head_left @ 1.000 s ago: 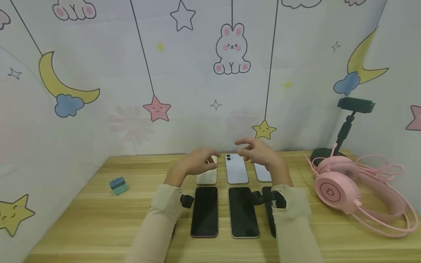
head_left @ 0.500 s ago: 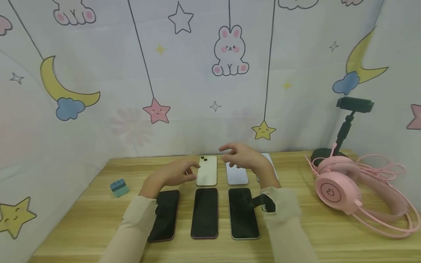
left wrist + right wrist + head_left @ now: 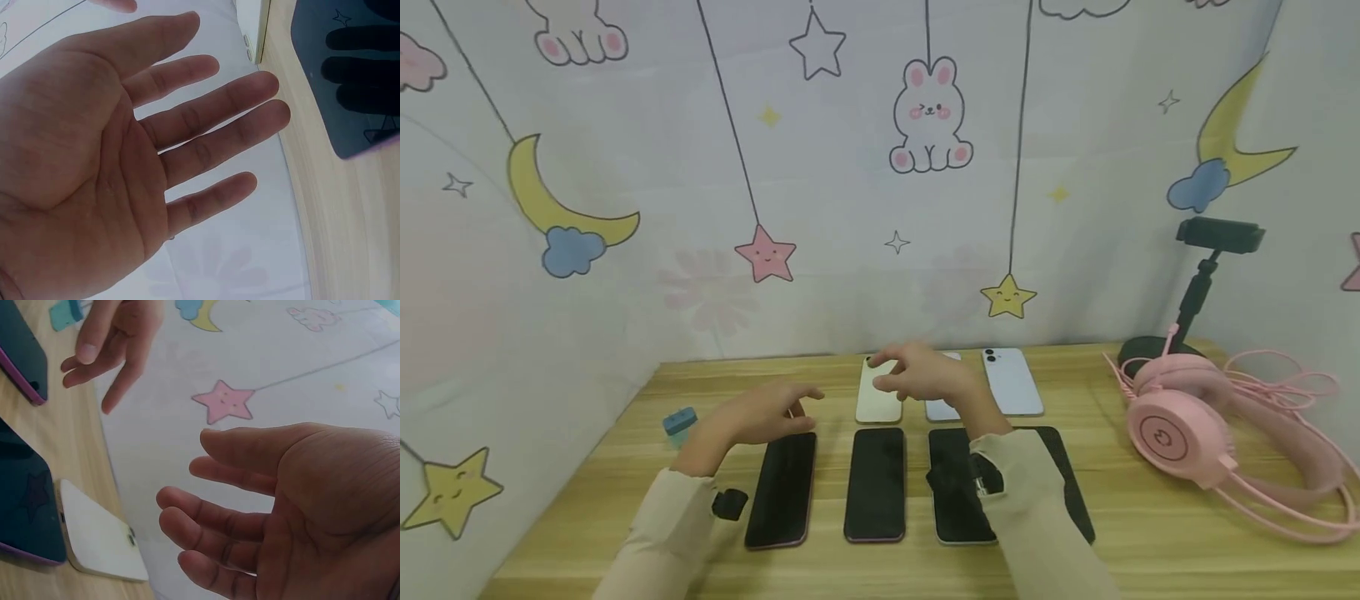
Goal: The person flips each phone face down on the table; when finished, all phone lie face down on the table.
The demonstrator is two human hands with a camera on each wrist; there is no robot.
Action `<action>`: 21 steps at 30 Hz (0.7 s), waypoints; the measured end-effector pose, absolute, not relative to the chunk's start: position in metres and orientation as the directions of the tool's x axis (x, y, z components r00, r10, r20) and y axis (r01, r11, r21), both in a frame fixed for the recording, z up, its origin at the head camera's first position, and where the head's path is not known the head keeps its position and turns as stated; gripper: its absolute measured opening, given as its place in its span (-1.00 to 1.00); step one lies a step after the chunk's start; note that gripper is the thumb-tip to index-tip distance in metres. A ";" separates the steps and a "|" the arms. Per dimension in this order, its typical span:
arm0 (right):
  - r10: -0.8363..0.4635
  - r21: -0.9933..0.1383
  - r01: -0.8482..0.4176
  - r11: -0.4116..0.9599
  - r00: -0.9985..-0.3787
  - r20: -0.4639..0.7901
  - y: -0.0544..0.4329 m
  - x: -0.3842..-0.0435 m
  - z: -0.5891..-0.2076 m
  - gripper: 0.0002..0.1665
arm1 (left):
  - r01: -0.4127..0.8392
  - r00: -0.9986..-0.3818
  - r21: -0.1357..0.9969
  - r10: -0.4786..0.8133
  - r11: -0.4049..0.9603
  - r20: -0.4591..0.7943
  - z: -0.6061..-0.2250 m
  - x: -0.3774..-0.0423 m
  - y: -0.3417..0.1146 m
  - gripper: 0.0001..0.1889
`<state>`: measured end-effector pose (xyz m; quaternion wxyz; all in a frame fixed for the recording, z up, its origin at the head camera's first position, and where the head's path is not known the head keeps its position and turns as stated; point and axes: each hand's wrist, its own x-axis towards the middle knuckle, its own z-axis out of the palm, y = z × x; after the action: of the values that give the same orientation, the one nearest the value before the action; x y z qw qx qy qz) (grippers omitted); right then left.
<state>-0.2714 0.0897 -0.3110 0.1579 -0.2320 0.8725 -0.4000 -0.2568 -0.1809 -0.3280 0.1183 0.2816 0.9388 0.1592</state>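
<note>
My left hand [image 3: 767, 411] hovers above the top end of the leftmost black-screened phone [image 3: 781, 492], its fingers spread and nothing in them. My right hand [image 3: 921, 372] is over the back row, overlapping the cream phone [image 3: 878, 400] and partly covering a pale lilac phone [image 3: 942, 410]. In the right wrist view its fingers are relaxed and hold nothing. A white-lilac phone [image 3: 1013, 383] lies back-up at the right of that row. In front lie a second dark phone [image 3: 876, 485], a third dark phone [image 3: 951, 492] and another dark phone [image 3: 1070, 479], the last two partly behind my right forearm.
A small blue-and-teal block [image 3: 680, 423] sits at the table's left. Pink headphones [image 3: 1180, 433] with a coiled cable lie at the right, before a black stand [image 3: 1198, 287]. A patterned cloth [image 3: 850, 167] hangs behind the wooden table [image 3: 700, 379].
Both hands have moved left above the phones, the right one from over the lilac phones to the cream one. The white-lilac phone at the right is now uncovered. The phones have stayed put.
</note>
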 end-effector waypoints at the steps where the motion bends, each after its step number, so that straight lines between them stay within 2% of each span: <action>1: -0.535 -0.768 -0.275 0.579 -0.838 -0.103 0.086 -0.271 -0.312 -0.50 | 0.487 -0.814 0.369 0.564 0.792 -0.137 -0.327 -0.255 -0.183 -0.54; 11: -0.645 -0.769 -0.311 0.559 -0.746 -0.167 0.042 -0.261 -0.330 -0.48 | 0.404 -0.836 0.346 0.495 0.847 -0.235 -0.325 -0.235 -0.207 -0.58; 21: -0.675 -0.799 -0.252 0.546 -0.697 -0.241 0.017 -0.252 -0.344 -0.46 | 0.310 -0.805 0.327 0.429 0.893 -0.410 -0.318 -0.236 -0.211 -0.61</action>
<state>-0.2519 0.0174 -0.3440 0.2730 -0.2774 0.8357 -0.3874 -0.2363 -0.2109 -0.3185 0.2433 0.1962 0.9419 0.1226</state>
